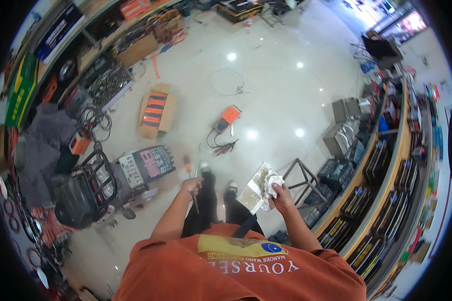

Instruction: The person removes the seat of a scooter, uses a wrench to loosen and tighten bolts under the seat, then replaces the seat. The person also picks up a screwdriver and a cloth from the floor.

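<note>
My left hand [192,186] is closed around what looks like a screwdriver with an orange handle [187,161] pointing away from me. A thin metal rod [198,158] also stands up from that hand, and a shaft pokes out below it; whether these belong to one tool I cannot tell. On the other side my right hand [282,197] grips a crumpled white cloth or paper [271,183], pressed against a flat, pale, dirty rectangular panel [251,194]. The panel tilts in front of my right leg. Some of the right fingers are hidden behind the cloth and panel.
On the floor ahead lie an orange device with cables [229,118], an open carton of orange-and-black items [155,111] and a wire loop [226,81]. A scooter [93,185] stands left. Loaded shelves [366,200] run along the right, beside a metal frame [306,178].
</note>
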Demonstrator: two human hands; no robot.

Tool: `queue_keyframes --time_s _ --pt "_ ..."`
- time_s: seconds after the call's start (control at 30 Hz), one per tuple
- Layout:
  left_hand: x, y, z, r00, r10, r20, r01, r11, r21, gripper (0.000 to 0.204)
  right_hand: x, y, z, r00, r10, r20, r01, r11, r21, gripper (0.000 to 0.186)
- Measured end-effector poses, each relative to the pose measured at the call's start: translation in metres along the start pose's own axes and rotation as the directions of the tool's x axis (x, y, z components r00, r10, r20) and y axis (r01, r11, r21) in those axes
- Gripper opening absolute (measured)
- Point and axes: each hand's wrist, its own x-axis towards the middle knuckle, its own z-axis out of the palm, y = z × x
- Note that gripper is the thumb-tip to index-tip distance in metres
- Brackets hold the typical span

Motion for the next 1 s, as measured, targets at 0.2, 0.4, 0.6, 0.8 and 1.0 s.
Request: queue_keyframes --time_s 0.2,0.4,0.6,0.8,1.0 --pt "0.096 0.036 0.024 0.988 -0.138 0.067 0.147 0.977 -0.157 0.014 0.051 -0.011 0.043 0.990 0.119 -0.080 -0.120 0.993 -0.004 0.053" --pt "0.156 0.085 0.027 0.997 -0.072 -0.002 0.071 0.990 -0.122 0.018 0.104 -0.006 0.061 0.970 0.228 -0.079 -0.229 0.973 0.003 0.056" --pt "0.212 0.092 0.034 0.981 -0.143 -0.135 0.122 0.981 -0.150 0.035 0.151 0.010 0.063 0.947 0.309 -0.089 -0.310 0.951 0.002 0.060" --pt "0.315 0.050 0.057 0.944 -0.025 -0.329 0.010 0.999 -0.046 0.042 0.194 0.042 0.053 0.877 0.474 -0.085 -0.478 0.878 -0.038 0.063" --pt "0.478 0.000 0.069 0.854 0.102 -0.510 -0.048 0.992 0.119 0.040 0.239 0.078 0.003 0.802 0.589 -0.099 -0.589 0.807 0.026 0.071"
